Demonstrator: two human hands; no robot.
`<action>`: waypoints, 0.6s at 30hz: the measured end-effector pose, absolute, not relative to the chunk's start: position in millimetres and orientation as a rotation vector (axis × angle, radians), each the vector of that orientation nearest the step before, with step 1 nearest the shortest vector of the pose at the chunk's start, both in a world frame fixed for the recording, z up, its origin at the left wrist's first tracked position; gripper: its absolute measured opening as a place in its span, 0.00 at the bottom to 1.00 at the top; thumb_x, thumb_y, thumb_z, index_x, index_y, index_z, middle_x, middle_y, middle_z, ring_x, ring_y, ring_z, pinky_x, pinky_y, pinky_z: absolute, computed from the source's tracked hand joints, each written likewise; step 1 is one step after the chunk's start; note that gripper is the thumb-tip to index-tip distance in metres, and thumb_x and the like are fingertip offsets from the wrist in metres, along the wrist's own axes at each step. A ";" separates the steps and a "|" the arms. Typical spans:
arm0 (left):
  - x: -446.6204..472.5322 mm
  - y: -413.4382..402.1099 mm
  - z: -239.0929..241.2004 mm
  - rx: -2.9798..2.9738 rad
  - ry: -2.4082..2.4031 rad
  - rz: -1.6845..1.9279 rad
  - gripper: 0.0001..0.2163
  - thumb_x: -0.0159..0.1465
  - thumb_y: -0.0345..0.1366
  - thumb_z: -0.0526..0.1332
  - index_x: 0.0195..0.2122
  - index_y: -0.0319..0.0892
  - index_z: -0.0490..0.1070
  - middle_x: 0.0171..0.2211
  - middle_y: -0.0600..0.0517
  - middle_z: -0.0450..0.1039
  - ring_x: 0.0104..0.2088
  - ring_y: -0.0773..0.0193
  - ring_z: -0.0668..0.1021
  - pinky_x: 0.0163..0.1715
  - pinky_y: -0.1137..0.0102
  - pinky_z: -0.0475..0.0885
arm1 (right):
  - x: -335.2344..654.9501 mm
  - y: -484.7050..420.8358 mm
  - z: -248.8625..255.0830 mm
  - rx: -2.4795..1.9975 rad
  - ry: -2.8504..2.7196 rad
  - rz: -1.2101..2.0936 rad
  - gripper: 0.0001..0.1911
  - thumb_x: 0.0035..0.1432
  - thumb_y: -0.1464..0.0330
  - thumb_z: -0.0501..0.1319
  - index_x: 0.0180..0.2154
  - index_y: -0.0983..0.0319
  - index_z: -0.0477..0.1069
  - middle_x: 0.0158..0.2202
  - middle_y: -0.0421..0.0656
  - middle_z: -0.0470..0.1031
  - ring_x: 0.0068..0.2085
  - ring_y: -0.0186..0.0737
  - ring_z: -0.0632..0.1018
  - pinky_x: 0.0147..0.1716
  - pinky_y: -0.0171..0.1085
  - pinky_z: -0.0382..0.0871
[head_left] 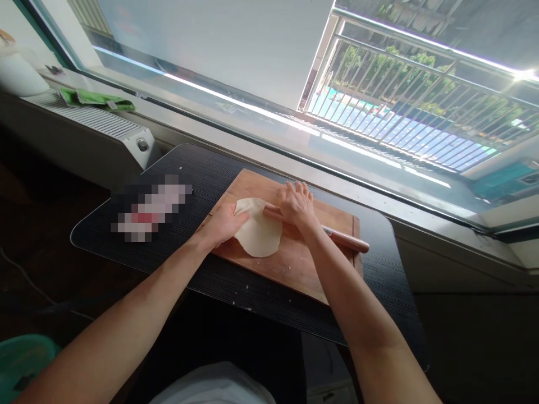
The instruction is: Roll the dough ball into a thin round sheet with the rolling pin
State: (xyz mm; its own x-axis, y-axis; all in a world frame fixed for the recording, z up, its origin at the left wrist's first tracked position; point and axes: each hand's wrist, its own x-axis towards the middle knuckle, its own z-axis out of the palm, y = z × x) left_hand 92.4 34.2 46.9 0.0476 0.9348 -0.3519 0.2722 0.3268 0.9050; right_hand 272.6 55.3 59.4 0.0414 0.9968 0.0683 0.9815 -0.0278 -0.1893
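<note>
A flat round of pale dough [260,235] lies on the wooden cutting board [303,275]. My left hand [225,224] grips the dough's left edge, thumb on top, with the fingers partly hidden. Over a wooden rolling pin [347,240] rests my right hand [296,203], its palm and fingers closed on the pin's left part. The pin's left end reaches the upper right edge of the dough, and its other end extends past the board's right side. Small crumbs of dough dot the board near its front.
The board lies on a dark table [197,163] against a window sill. A blurred-out item [154,207] sits at the table's left. Beyond it are a radiator [135,140] with a green cloth [96,100]. A green bucket [27,359] stands low at the left.
</note>
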 end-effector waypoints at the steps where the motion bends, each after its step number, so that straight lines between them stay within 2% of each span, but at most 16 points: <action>1: 92.5 33.8 46.7 1.166 1.471 0.742 0.13 0.56 0.37 0.65 0.41 0.38 0.78 0.23 0.53 0.76 0.20 0.67 0.73 0.18 0.75 0.62 | 271.8 51.3 58.5 -2.106 -2.082 0.144 0.21 0.69 0.64 0.45 0.56 0.61 0.67 0.62 0.52 0.64 0.66 0.52 0.59 0.61 0.52 0.56; 5: 92.1 33.7 44.8 1.176 1.447 0.769 0.13 0.55 0.38 0.64 0.41 0.39 0.78 0.27 0.51 0.78 0.23 0.64 0.76 0.19 0.75 0.65 | 269.2 42.4 53.1 -2.014 -2.142 0.036 0.20 0.69 0.63 0.46 0.56 0.59 0.68 0.65 0.49 0.62 0.68 0.53 0.56 0.63 0.52 0.51; 8: 90.8 37.3 47.8 1.215 1.448 0.710 0.12 0.55 0.40 0.63 0.38 0.40 0.78 0.25 0.50 0.77 0.22 0.64 0.75 0.19 0.74 0.64 | 276.2 68.4 55.8 -2.113 -1.982 -0.044 0.20 0.69 0.64 0.47 0.55 0.63 0.69 0.63 0.53 0.64 0.64 0.53 0.61 0.60 0.52 0.55; 10: 89.7 41.9 51.4 1.308 1.491 0.679 0.12 0.55 0.43 0.62 0.33 0.40 0.77 0.24 0.50 0.76 0.22 0.63 0.74 0.20 0.73 0.63 | 283.7 85.1 59.4 -2.159 -1.889 -0.107 0.20 0.70 0.64 0.46 0.50 0.65 0.73 0.57 0.55 0.69 0.58 0.53 0.68 0.55 0.49 0.60; 13: 89.9 50.0 54.9 1.562 1.592 0.744 0.14 0.56 0.46 0.60 0.26 0.40 0.75 0.22 0.52 0.73 0.25 0.63 0.74 0.23 0.73 0.63 | 295.1 76.4 59.0 -2.101 -1.938 -0.169 0.23 0.71 0.63 0.43 0.40 0.63 0.76 0.45 0.51 0.77 0.48 0.47 0.74 0.47 0.42 0.62; 15: 92.5 54.2 56.8 1.688 1.589 0.831 0.14 0.57 0.46 0.58 0.24 0.41 0.73 0.21 0.53 0.70 0.26 0.63 0.73 0.24 0.72 0.62 | 303.6 51.4 54.2 -2.054 -2.043 -0.170 0.25 0.72 0.60 0.44 0.34 0.61 0.76 0.37 0.48 0.79 0.41 0.43 0.75 0.42 0.38 0.62; 18: 100.7 55.6 66.3 1.736 1.475 0.934 0.15 0.61 0.46 0.56 0.25 0.40 0.72 0.22 0.54 0.69 0.26 0.65 0.71 0.25 0.73 0.62 | 322.2 16.4 49.3 -2.094 -2.097 -0.180 0.25 0.70 0.57 0.47 0.32 0.61 0.76 0.34 0.48 0.80 0.36 0.42 0.76 0.36 0.37 0.60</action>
